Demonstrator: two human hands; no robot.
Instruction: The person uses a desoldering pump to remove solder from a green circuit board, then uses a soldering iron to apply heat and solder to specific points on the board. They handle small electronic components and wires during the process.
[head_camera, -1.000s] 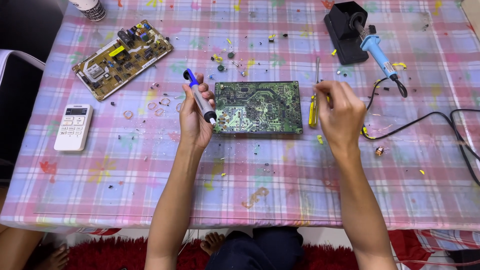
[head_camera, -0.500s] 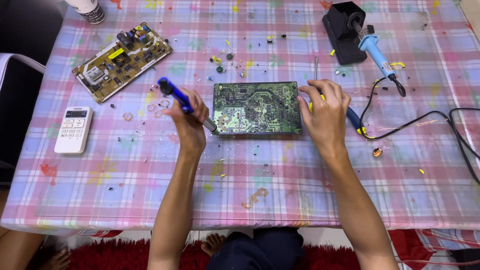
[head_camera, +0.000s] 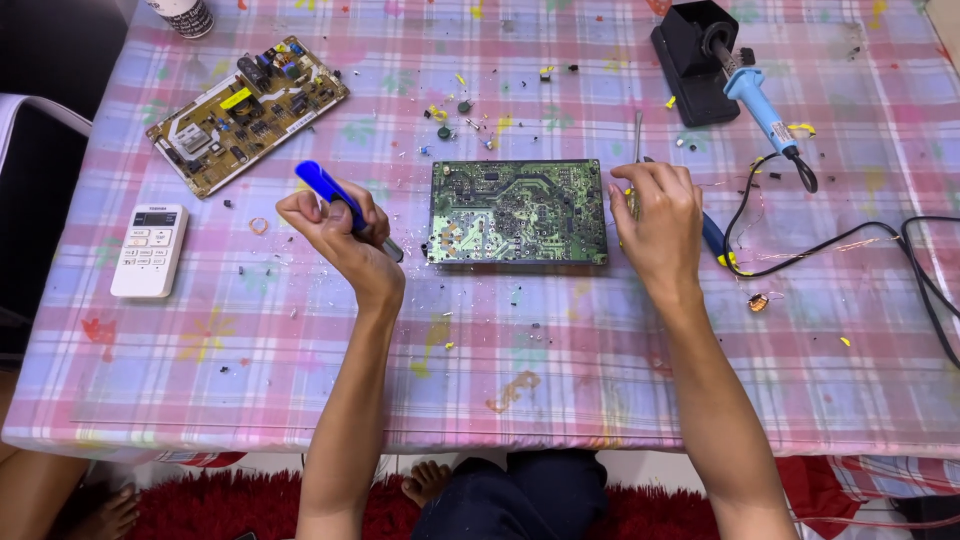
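Note:
A green circuit board (head_camera: 518, 212) lies solder side up in the middle of the table. My left hand (head_camera: 340, 232) is raised just left of it and grips a blue-handled tool (head_camera: 325, 187), which tilts up to the left with its grey tip (head_camera: 393, 250) near the board's left edge. My right hand (head_camera: 660, 215) rests at the board's right edge. Its fingers curl over a yellow-handled tool (head_camera: 627, 197) whose thin metal shaft (head_camera: 638, 135) points away from me. A blue and yellow handle (head_camera: 715, 242) sticks out from under that hand on the right.
A tan circuit board (head_camera: 247, 100) lies at the back left, a white remote control (head_camera: 150, 250) at the left. A blue soldering iron (head_camera: 765, 110) sits in a black stand (head_camera: 690, 60) at the back right, its black cable (head_camera: 830, 245) looping right. Small loose parts (head_camera: 460, 110) lie behind the green board.
My left hand has drawn back left from the board and tipped the blue tool over to the left. My right hand has shifted left onto the board's right edge.

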